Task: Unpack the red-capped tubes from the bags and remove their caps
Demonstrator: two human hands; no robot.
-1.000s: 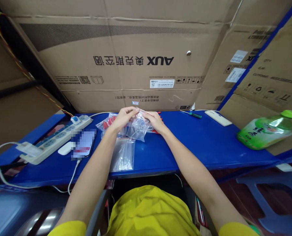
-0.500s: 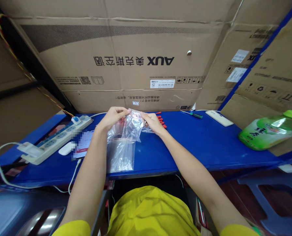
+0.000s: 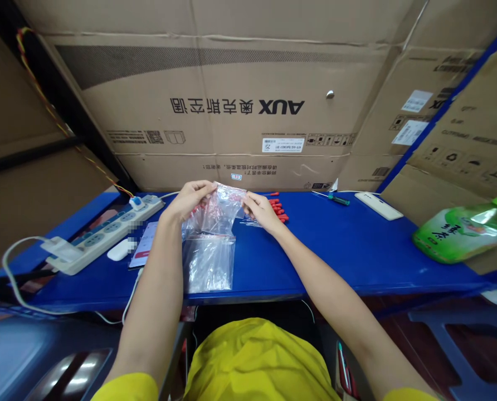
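Pinching opposite edges, your left hand [image 3: 189, 199] and right hand [image 3: 262, 210] grip the bag [image 3: 218, 210] taut, spreading its mouth; red parts [image 3: 278, 209] lie at three o'clock.

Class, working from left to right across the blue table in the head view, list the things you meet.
Power strip → small white object → phone → left hand → clear plastic bag pinched between both hands → right hand → red pieces → screwdriver → flat white device → green bottle.

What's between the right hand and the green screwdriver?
Head view: a cluster of small red parts beside the right hand holding the clear bag, then bare blue table up to the green screwdriver.
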